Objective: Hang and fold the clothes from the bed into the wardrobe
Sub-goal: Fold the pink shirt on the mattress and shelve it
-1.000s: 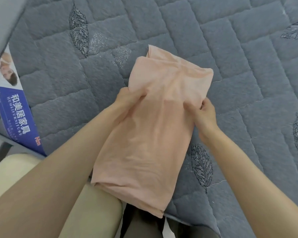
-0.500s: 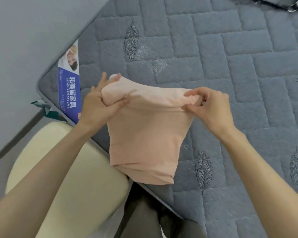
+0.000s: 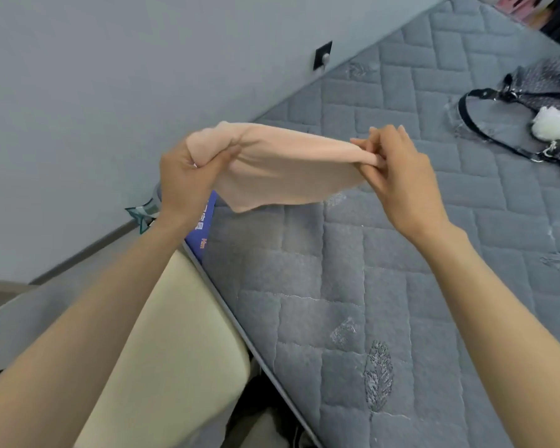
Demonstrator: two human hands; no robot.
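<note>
Grey quilted mattress (image 3: 401, 286), leaf stitching, set against a grey wall (image 3: 110, 92); cream padded frame (image 3: 175, 334) along its edge. Strapped bag (image 3: 530, 98) lies far right with a white pom-pom (image 3: 551, 122) on it; contents unreadable. My left hand (image 3: 181, 182) and right hand (image 3: 398, 169) each grip an end of the folded peach garment (image 3: 282, 166), held in the air over the mattress corner.

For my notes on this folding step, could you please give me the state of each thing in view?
peach garment: folded, held in the air above the mattress
left hand: grips its left end
right hand: pinches its right end
black-strapped bag: lying on the mattress, untouched
</note>
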